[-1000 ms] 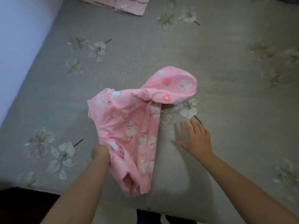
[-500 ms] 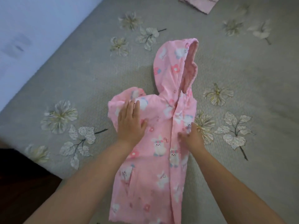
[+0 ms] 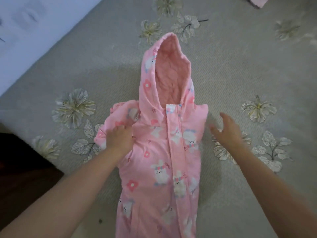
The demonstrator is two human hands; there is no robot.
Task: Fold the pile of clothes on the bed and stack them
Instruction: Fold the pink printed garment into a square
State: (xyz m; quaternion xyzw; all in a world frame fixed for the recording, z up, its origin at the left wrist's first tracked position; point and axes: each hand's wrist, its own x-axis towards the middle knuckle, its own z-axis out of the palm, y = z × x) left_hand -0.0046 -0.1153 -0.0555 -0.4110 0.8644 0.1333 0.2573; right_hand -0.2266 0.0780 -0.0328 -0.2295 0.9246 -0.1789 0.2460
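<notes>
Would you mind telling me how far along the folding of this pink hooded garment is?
Done: the pink hooded garment lies front-up on the bed cover, hood spread open; another pink item sits at the far edge. In hand: the left hand rests on the bunched left sleeve; the right hand hovers open beside it. Left: folding it and stacking.

1 pink hooded garment (image 3: 159, 152), 1 pink folded item (image 3: 257, 1) at top edge — 2 hands.

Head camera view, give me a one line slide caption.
Pink hooded garment spread face-up on the bedspread, left hand on its sleeve, right hand open beside it.
</notes>
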